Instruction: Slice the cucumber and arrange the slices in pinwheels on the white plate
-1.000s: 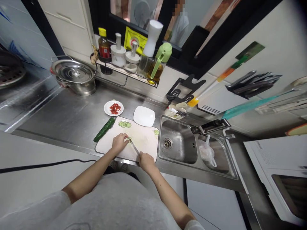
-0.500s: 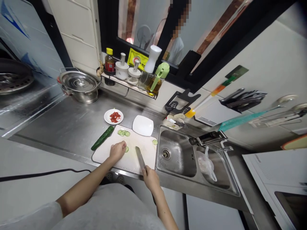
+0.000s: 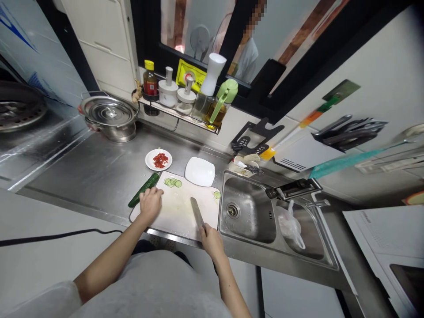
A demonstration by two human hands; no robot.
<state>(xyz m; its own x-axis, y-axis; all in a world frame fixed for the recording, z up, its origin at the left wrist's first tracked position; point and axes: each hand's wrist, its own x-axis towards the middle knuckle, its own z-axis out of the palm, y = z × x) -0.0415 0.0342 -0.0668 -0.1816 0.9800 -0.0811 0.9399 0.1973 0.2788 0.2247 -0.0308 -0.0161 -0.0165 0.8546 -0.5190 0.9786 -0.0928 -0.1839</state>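
Observation:
My right hand (image 3: 212, 240) is wrapped round the handle of a kitchen knife (image 3: 198, 213), whose blade points away over the white cutting board (image 3: 172, 216). My left hand (image 3: 151, 205) rests over the board's left side, fingers curled, beside a whole dark green cucumber (image 3: 141, 191). What those fingers hold, if anything, is hidden. A row of cucumber slices (image 3: 172, 182) lies near the board's far edge. Another small group of slices (image 3: 217, 194) is at its right corner.
Behind the board are a plate of chopped red pieces (image 3: 159, 160) and a white square dish (image 3: 200, 172). A sink (image 3: 247, 207) borders the right side. A lidded steel pot (image 3: 111, 117) and a condiment shelf (image 3: 179, 114) stand at the back. Beyond the window is a person.
My left hand has moved left towards the cucumber. The lone slice beside it no longer shows on the board. My right hand has drawn the knife to the right, off that slice.

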